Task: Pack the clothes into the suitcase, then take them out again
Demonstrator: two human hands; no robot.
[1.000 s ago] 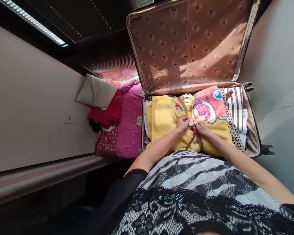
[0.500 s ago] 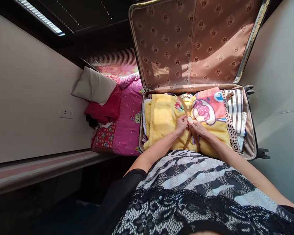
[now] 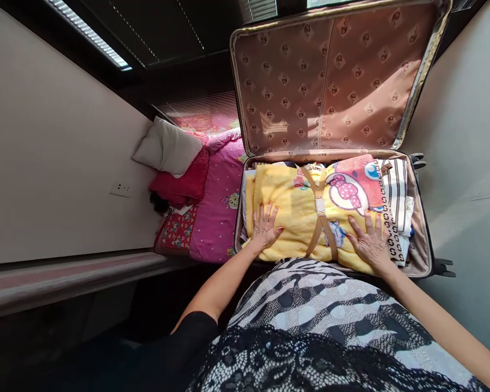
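Observation:
An open suitcase (image 3: 420, 239) lies on a bed, its patterned brown lid (image 3: 330, 81) standing up behind. Inside, a folded yellow blanket (image 3: 294, 218) with cartoon prints fills the case. Tan crossed straps run over the blanket and meet at a white buckle (image 3: 319, 205), which is fastened. My left hand (image 3: 264, 226) lies flat on the blanket's left part, fingers spread. My right hand (image 3: 369, 242) rests flat on the blanket's right part, next to a brown-and-white patterned band (image 3: 390, 223). Neither hand holds anything.
Striped cloth (image 3: 396, 185) is packed at the suitcase's right side. Left of the case, the bed has a pink cover (image 3: 218, 212), a red cushion (image 3: 183, 182) and a white pillow (image 3: 167, 147). A wall with a socket (image 3: 120, 189) runs along the left; another wall is close on the right.
Both hands have left the buckle at the straps' crossing and moved apart, now lying flat on the blanket on either side. The buckle stays fastened.

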